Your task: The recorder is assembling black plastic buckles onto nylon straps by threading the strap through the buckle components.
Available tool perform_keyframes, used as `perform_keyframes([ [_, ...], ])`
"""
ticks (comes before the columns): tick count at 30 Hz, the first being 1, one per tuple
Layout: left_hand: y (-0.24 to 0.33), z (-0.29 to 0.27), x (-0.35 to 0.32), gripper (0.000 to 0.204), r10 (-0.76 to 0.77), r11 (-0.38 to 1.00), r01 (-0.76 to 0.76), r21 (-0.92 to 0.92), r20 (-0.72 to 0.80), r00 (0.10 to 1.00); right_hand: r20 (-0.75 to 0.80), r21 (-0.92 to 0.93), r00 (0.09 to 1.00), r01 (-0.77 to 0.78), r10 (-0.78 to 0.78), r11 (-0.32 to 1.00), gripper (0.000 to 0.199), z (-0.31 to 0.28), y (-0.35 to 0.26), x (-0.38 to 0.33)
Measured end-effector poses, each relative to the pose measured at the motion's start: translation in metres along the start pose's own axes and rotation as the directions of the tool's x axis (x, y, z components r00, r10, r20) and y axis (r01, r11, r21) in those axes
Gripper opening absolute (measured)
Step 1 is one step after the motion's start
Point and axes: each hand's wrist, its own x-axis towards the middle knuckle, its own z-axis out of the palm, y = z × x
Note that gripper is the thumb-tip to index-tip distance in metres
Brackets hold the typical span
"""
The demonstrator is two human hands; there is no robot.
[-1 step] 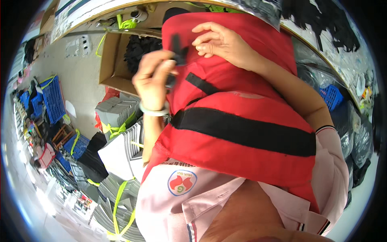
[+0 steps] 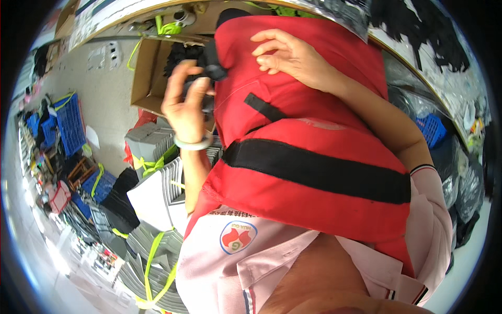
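My left hand (image 2: 184, 112) is over the near right side of an open cardboard box (image 2: 142, 78), beside the red apron (image 2: 298, 110) on my lap. Thumb and fingertips pinch a small black strip-like piece (image 2: 213, 68); motion blur hides its exact kind. Inside the box lies a heap of similar black pieces (image 2: 180, 55). Above the apron, my right hand (image 2: 293, 55) is half curled, fingers apart, with nothing in it. A short black strap (image 2: 265, 108) and a wide black band (image 2: 319, 167) cross the apron.
Stacks of grey sheets (image 2: 149, 138) tied with yellow-green strips stand at my left. Blue crates (image 2: 70, 125) are farther left on the floor. A worktable edge (image 2: 418, 70) curves past the far side and right, with black strips (image 2: 429, 31) on it. Plastic bags (image 2: 465, 178) sit at right.
My left hand has moved left with the black piece, away from the apron and toward the box. My right hand has stayed almost still.
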Motion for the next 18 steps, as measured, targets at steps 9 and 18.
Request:
perform_keyframes([
  [9,-0.016,0.019,-0.009,0.020,-0.185,0.970,0.203,-0.136,0.138,0.973,0.152,-0.184,0.975,-0.135,0.164,0.974,0.019,0.012,-0.003,0.004],
  [18,-0.038,0.088,0.006,0.038,-0.231,0.768,0.441,-0.464,0.442,0.867,0.014,-0.011,0.959,-0.282,0.282,0.959,0.016,-0.025,-0.001,-0.016],
])
